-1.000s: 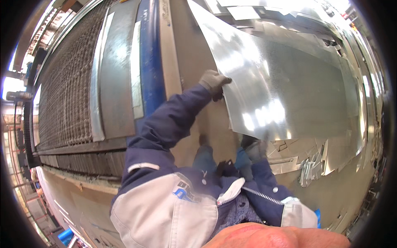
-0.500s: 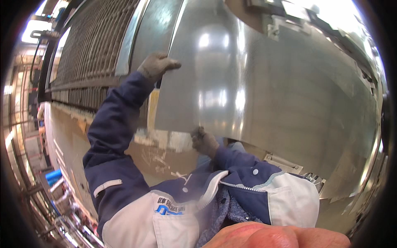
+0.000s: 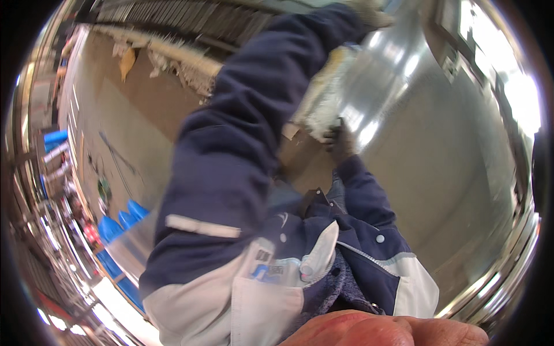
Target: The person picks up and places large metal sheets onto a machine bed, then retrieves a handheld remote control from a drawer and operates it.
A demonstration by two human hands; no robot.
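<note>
A: Where is the metal sheet?
B: It fills the right side of the view, in front of the person and to their right. It is grey and shiny, with bright streaks of light on the bent part near the hands.
A: And the left hand?
B: It is gloved and far out at the top, against the sheet's left edge, its fingers reaching over the metal. It is blurred, so one cannot tell how tightly it pinches.
A: The right hand?
B: Gloved too, and closer to the body, right at the sheet's near edge. The fingers look bent, but whether they pinch the metal cannot be told.
A: What lies around?
B: A pale, rough strip shows just left of the sheet, between the person's hands. Farther left are a dark slatted bench, an orange scrap on the brown floor, and some blue things.
</note>
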